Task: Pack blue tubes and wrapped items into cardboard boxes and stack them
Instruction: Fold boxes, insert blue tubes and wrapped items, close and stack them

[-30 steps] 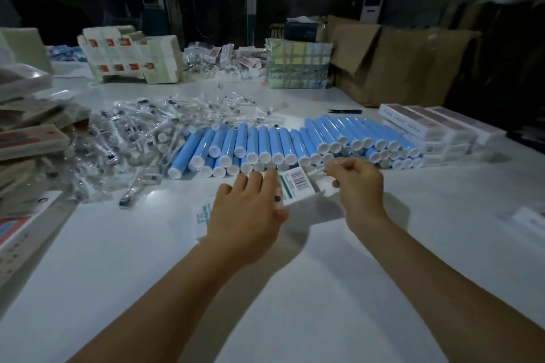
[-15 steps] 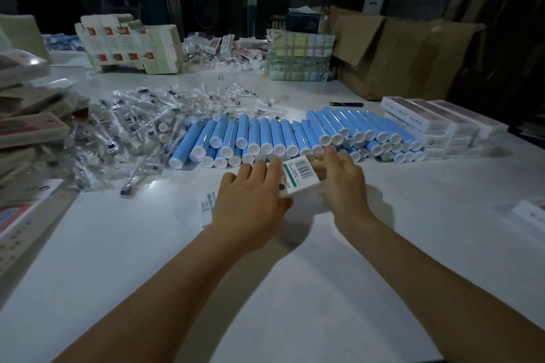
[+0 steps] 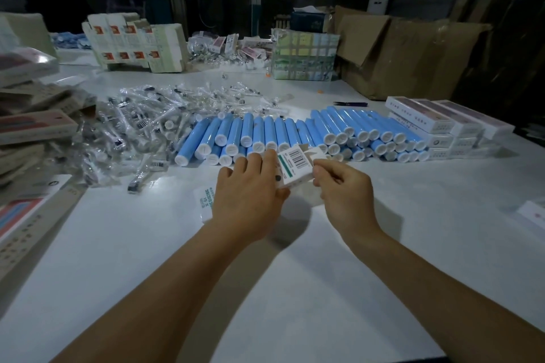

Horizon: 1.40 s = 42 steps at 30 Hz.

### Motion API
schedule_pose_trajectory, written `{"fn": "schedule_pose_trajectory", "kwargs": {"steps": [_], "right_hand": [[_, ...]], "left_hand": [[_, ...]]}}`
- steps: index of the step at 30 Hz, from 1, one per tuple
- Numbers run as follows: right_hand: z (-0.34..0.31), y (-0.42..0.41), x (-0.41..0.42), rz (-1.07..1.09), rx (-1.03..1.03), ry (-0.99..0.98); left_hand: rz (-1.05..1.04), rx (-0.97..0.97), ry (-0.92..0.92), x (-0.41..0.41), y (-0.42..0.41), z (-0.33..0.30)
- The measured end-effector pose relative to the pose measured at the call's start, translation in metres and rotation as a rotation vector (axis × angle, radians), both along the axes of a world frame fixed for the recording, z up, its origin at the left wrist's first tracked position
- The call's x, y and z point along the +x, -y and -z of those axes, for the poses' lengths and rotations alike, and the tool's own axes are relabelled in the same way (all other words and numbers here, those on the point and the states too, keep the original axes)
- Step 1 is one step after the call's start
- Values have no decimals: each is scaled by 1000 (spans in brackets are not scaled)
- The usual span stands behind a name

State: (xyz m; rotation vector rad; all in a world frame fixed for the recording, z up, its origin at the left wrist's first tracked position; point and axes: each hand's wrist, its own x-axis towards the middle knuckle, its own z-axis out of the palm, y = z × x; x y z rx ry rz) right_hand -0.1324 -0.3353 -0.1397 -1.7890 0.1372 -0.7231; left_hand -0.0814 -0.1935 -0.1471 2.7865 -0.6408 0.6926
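A long white cardboard box (image 3: 295, 166) with a barcode and a green stripe lies on the table in front of me. My left hand (image 3: 250, 194) grips its body from above, covering most of it. My right hand (image 3: 343, 186) pinches the box's open right end at its flap. Just behind the box, several blue tubes (image 3: 283, 132) with white caps lie side by side in a stacked row. To their left spreads a heap of clear-wrapped items (image 3: 141, 124).
Packed white boxes (image 3: 436, 124) are stacked right of the tubes. Flat unfolded cartons (image 3: 32, 127) pile up at the left edge. Far back stand printed carton stacks (image 3: 135, 44), a taped bundle (image 3: 305, 57) and brown cardboard boxes (image 3: 407, 50). Small scissors (image 3: 351, 103) lie behind the tubes.
My right hand moved in onto the box's right end, and its fingers now curl on the flap. My left hand stayed on the box.
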Motion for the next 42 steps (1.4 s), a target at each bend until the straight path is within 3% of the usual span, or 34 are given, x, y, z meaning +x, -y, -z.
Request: {"fn": "schedule_pose_trajectory", "kwargs": {"steps": [14,28,32,34,36,37,40,42], "right_hand": [[-1,11,6,5,-191,-272],[-3,4,3,35,-223,-172],[-14,18,4,207,79,-66],[-19,23,6,222,500,-105],[-20,18,6,-75,1012,-229],[-19,13,4,-257,1159,-269],[-17,2,4,-526,1187,-188],[-13,-1,7,-446,1064,-93]], "left_hand": [[75,145,54,-8,0,5],[49,114,51,-11,5,2],[44,-1,10,-8,1,-3],[35,-32,1,-7,-1,-5],[43,-44,4,-7,0,-5],[57,-42,7,-8,2,-4],[92,-17,18,-11,8,0],[101,-10,25,-13,11,2]]}}
